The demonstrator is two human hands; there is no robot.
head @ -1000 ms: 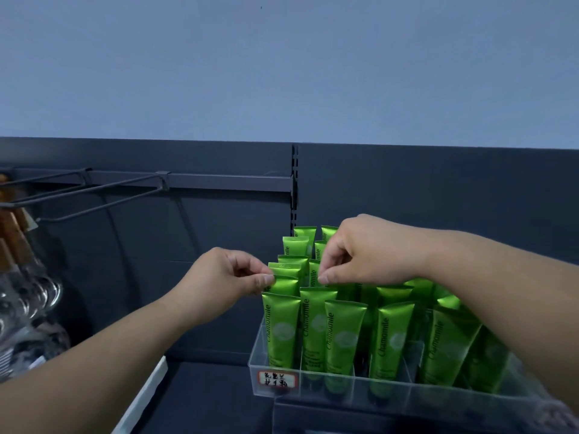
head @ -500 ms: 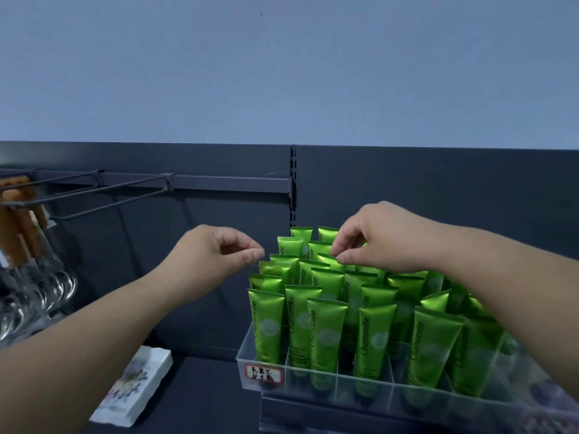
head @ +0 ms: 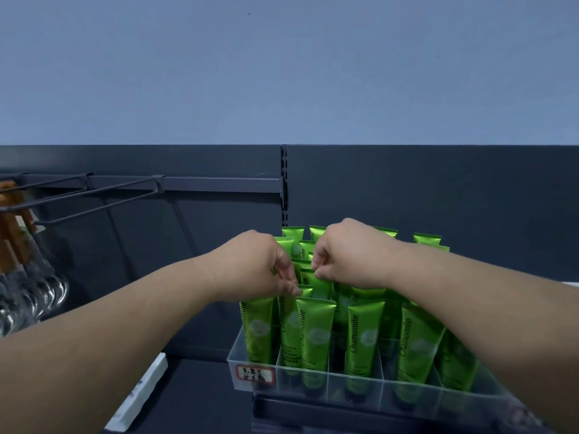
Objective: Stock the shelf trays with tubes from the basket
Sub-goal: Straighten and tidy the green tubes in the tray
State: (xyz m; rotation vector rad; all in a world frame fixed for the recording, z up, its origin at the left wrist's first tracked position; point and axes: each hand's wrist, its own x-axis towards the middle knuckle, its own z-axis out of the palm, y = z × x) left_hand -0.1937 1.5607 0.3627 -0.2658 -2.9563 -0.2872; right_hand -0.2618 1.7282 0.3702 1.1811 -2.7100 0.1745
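Observation:
A clear plastic shelf tray (head: 354,383) with dividers holds several upright green Chamomile tubes (head: 315,333). It carries a small red-bordered label at its front left corner. My left hand (head: 253,267) reaches in from the left and pinches the top edge of a tube in the second row. My right hand (head: 347,255) comes from the right, fingers curled, and pinches the flat top of a neighbouring tube (head: 316,278) just behind. The two hands nearly touch above the tray. The basket is out of view.
A dark shelf back panel (head: 438,195) stands behind the tray. Black wire hooks (head: 94,195) jut out at the left, with hanging brushes or utensils (head: 28,277) at the far left. A flat white pack (head: 141,399) lies on the shelf at the lower left.
My left hand has moved right from beside the tray onto the tubes and now pinches one. My right hand has dropped a little lower among the tube tops.

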